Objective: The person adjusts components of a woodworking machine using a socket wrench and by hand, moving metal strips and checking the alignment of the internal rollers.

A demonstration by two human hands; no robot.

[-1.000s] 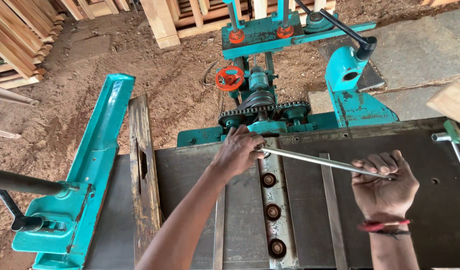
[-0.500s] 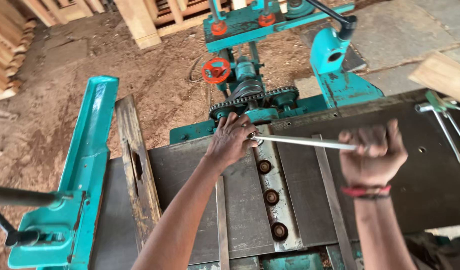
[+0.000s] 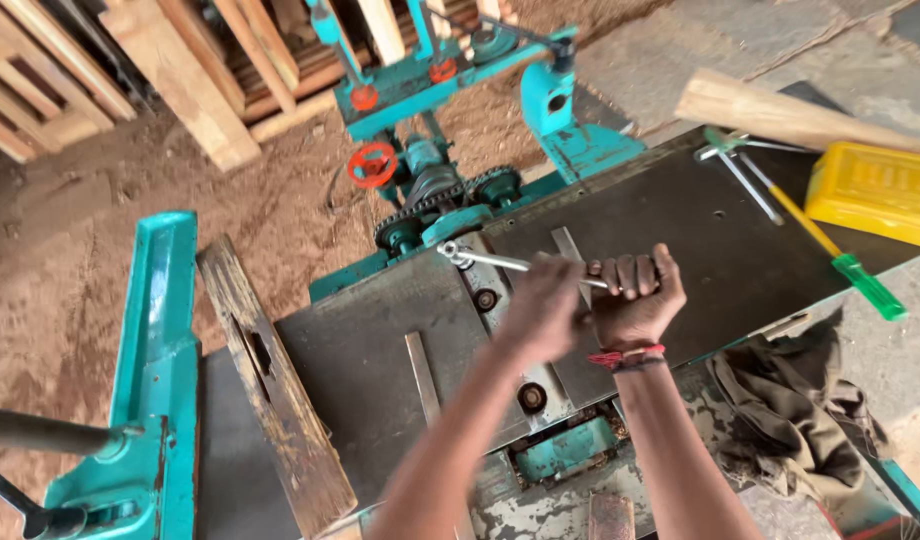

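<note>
We clenched both hands, left (image 3: 542,305) and right (image 3: 635,295), around the wrench (image 3: 490,261), its handle running leftward to the bolt.

left hand (image 3: 542,305) + right hand (image 3: 635,298) | gripping wrench (image 3: 490,261) | planer table (image 3: 380,350)

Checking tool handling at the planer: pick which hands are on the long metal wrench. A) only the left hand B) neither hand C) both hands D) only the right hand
C: the left hand and the right hand are both closed around the shaft of the long metal wrench, whose head sits on a bolt at the dark machine table.
</note>
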